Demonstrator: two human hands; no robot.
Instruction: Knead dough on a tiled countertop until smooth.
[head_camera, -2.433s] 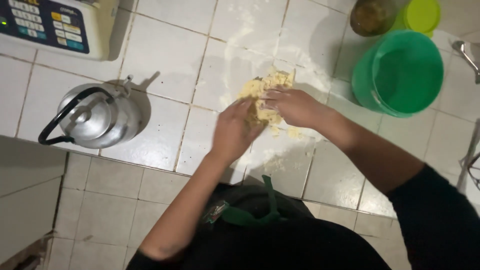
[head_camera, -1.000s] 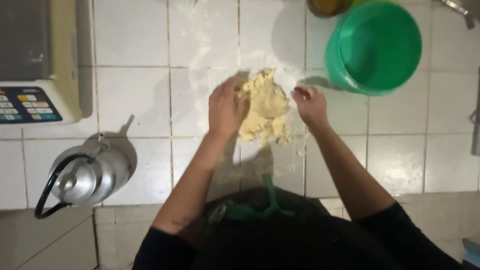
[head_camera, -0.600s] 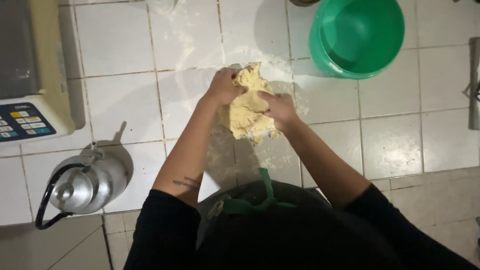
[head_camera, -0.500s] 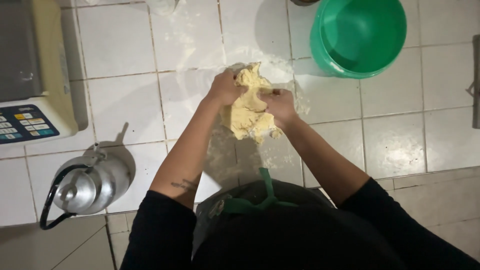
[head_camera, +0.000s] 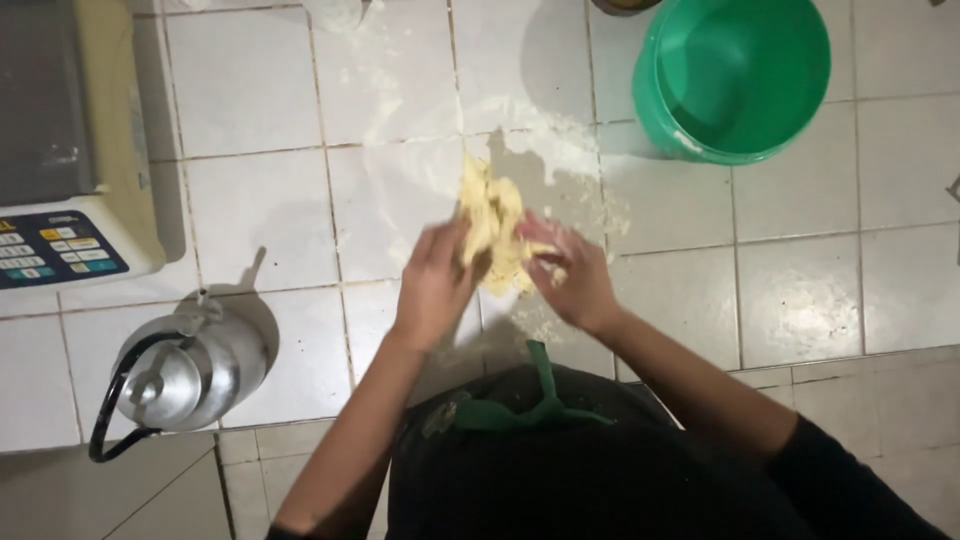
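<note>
Two hands are working one lump of dough on a white tiled tabletop, and everything else is sitting around that spot. The tabletop (head_camera: 830, 290) is filling most of the view, with its near edge running along the bottom, just in front of the person's dark apron. The scale (head_camera: 70, 150), a cream box with a dark pan and a blue keypad, is standing against the left edge. The green bucket (head_camera: 735, 75) is sitting at the far right corner, open, and seemingly holding nothing. The steel kettle (head_camera: 185, 370) is resting near the left end of the near edge, its black handle pointing toward the person.

The dough (head_camera: 490, 225), pale yellow and ragged, is lying near the middle of the tabletop on a dusting of flour that is spreading toward the bucket. The left hand (head_camera: 435, 285) is gripping the dough's near left side, fingers curled round it. The right hand (head_camera: 570, 275) is pressing against its right side, fingers flour-coated and closing on it. Motion blur is hiding the fingertips.

This is looking like the kneading step, midway: the lump is looking crumbly, not yet smooth. The next move is probably calling for folding the far end back over and pushing down with the heels of both hands, gathering loose crumbs from the tiles.
</note>
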